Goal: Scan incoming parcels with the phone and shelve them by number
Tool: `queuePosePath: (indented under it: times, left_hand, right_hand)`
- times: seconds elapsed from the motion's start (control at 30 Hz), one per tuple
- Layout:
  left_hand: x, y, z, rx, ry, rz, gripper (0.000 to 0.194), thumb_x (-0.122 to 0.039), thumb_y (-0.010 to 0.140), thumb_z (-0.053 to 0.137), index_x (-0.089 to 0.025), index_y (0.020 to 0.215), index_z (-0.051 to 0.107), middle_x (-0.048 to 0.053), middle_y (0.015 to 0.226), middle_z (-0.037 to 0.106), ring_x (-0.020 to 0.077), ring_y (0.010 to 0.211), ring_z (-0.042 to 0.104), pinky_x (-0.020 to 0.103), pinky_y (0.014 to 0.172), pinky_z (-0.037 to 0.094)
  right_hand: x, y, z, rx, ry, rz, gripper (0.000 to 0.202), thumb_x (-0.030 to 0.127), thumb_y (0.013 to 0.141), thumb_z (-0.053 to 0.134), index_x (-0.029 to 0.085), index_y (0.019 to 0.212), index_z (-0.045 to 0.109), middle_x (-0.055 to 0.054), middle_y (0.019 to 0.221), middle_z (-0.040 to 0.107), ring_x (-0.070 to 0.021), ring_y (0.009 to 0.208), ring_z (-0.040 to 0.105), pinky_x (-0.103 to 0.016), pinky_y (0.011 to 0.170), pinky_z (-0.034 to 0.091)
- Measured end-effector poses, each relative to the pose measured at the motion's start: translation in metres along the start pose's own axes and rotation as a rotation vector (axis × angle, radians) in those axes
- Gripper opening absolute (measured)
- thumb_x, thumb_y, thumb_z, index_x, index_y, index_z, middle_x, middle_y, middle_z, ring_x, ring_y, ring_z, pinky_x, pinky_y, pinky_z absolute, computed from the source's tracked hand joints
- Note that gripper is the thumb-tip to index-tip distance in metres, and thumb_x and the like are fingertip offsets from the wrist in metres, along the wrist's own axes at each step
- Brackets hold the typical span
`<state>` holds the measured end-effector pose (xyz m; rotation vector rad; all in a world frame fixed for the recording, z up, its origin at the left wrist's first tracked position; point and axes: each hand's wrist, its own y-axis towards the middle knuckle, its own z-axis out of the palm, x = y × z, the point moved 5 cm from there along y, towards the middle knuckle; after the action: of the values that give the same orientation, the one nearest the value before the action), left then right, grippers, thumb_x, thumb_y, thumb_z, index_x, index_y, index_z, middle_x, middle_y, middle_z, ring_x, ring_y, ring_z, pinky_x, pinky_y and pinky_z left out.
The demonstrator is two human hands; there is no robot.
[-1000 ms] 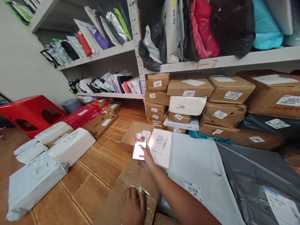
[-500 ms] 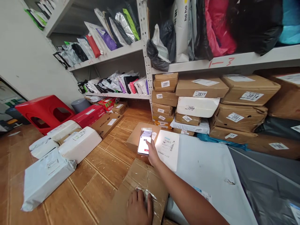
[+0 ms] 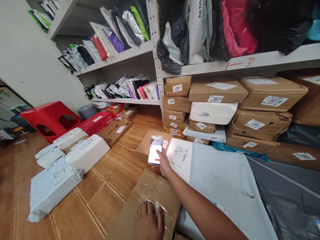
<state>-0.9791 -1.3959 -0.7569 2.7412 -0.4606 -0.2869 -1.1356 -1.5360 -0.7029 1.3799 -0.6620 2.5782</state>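
A smartphone with a lit screen is gripped in my right hand, the thumb over its display. It hangs above a small brown carton that it partly covers, so the carton's label shows only in part. Close by on the right lies a white parcel with a printed label. My left hand rests palm down, fingers stretched out, on a taped cardboard box at the bottom of the view. Clear tape on this box glints beside the thumb.
Numbered cartons are stacked under a white shelf on the right. A large pale wrapped package lies below them. White parcels and a red stool stand left on the wooden floor. Bagged parcels fill the left shelves.
The view has shifted slightly, so the shelves and parcels sit a little differently in it. Both hands keep their places, one on the phone, one on the box.
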Motion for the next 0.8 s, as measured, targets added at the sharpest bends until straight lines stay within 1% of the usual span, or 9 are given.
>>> queuePosePath:
  times: [0.13, 0.23, 0.33, 0.4, 0.47, 0.53, 0.63, 0.73, 0.8]
  left_hand:
    - [0.001, 0.0, 0.0, -0.001, -0.007, -0.007, 0.024, -0.03, 0.096, 0.043, -0.019, 0.08, 0.058, 0.007, 0.08, 0.058, 0.0236, 0.078, 0.056, 0.035, 0.072, 0.038]
    - [0.0, 0.0, -0.001, 0.017, -0.009, -0.015, 0.025, -0.031, 0.097, 0.042, -0.019, 0.082, 0.058, 0.007, 0.082, 0.059, 0.024, 0.079, 0.056, 0.035, 0.072, 0.039]
    - [-0.001, 0.001, -0.003, 0.042, -0.015, -0.025, 0.026, -0.031, 0.098, 0.041, -0.019, 0.081, 0.057, 0.008, 0.082, 0.059, 0.0239, 0.08, 0.056, 0.035, 0.073, 0.039]
    - [-0.001, 0.002, -0.005, 0.044, -0.02, -0.025, 0.026, -0.031, 0.098, 0.041, -0.019, 0.081, 0.057, 0.007, 0.082, 0.058, 0.0237, 0.079, 0.056, 0.035, 0.072, 0.039]
    - [0.002, 0.002, -0.005, 0.034, -0.024, -0.013, 0.024, -0.031, 0.098, 0.041, -0.02, 0.082, 0.057, 0.007, 0.081, 0.059, 0.0233, 0.079, 0.056, 0.035, 0.072, 0.04]
    - [0.004, 0.002, -0.004, 0.017, -0.036, 0.024, 0.023, -0.032, 0.097, 0.044, -0.02, 0.081, 0.056, 0.005, 0.079, 0.058, 0.0223, 0.076, 0.056, 0.034, 0.07, 0.04]
    - [0.007, 0.003, -0.003, 0.002, -0.054, 0.06, 0.024, -0.033, 0.096, 0.046, -0.02, 0.078, 0.056, 0.004, 0.076, 0.058, 0.0209, 0.072, 0.056, 0.032, 0.066, 0.04]
    - [0.009, 0.001, -0.001, 0.023, -0.065, 0.008, 0.027, -0.034, 0.097, 0.044, -0.019, 0.081, 0.061, 0.006, 0.08, 0.06, 0.0227, 0.076, 0.058, 0.034, 0.07, 0.042]
    - [0.009, -0.001, 0.002, 0.056, -0.068, -0.019, 0.027, -0.032, 0.095, 0.045, -0.019, 0.085, 0.065, 0.008, 0.084, 0.062, 0.0247, 0.082, 0.06, 0.036, 0.074, 0.043]
  right_hand:
    - [0.002, -0.003, 0.0, 0.021, 0.003, -0.005, 0.036, 0.03, 0.099, 0.056, 0.02, 0.132, 0.047, -0.006, 0.107, 0.062, -0.0141, 0.067, 0.062, -0.024, 0.049, 0.053]
    - [0.004, -0.011, -0.001, 0.069, 0.019, 0.003, 0.039, 0.032, 0.096, 0.057, 0.021, 0.132, 0.047, -0.007, 0.107, 0.062, -0.0155, 0.068, 0.063, -0.024, 0.048, 0.052]
    - [0.01, -0.029, -0.004, 0.158, 0.04, 0.022, 0.054, 0.034, 0.081, 0.063, 0.024, 0.131, 0.047, -0.006, 0.103, 0.065, -0.0208, 0.068, 0.065, -0.027, 0.043, 0.051]
    - [0.016, -0.046, -0.006, 0.231, 0.052, 0.03, 0.067, 0.031, 0.067, 0.066, 0.026, 0.131, 0.045, -0.005, 0.104, 0.067, -0.0247, 0.07, 0.067, -0.029, 0.041, 0.052]
    - [0.024, -0.065, -0.008, 0.306, 0.059, 0.033, 0.077, 0.024, 0.06, 0.068, 0.028, 0.133, 0.042, -0.004, 0.107, 0.067, -0.027, 0.075, 0.068, -0.03, 0.042, 0.053]
    - [0.03, -0.083, -0.009, 0.376, 0.061, 0.03, 0.083, 0.02, 0.06, 0.069, 0.029, 0.136, 0.037, -0.004, 0.11, 0.067, -0.0282, 0.08, 0.068, -0.031, 0.046, 0.055]
    - [0.033, -0.101, -0.012, 0.439, 0.054, 0.018, 0.084, 0.022, 0.064, 0.072, 0.028, 0.139, 0.033, -0.006, 0.112, 0.067, -0.0302, 0.085, 0.068, -0.036, 0.051, 0.058]
    - [0.027, -0.114, -0.018, 0.441, 0.029, 0.018, 0.083, 0.021, 0.066, 0.073, 0.028, 0.139, 0.034, -0.006, 0.112, 0.067, -0.0317, 0.09, 0.067, -0.038, 0.054, 0.06]
    - [0.02, -0.126, -0.023, 0.443, 0.019, 0.033, 0.084, 0.02, 0.068, 0.072, 0.03, 0.142, 0.033, -0.006, 0.111, 0.068, -0.031, 0.087, 0.068, -0.038, 0.054, 0.059]
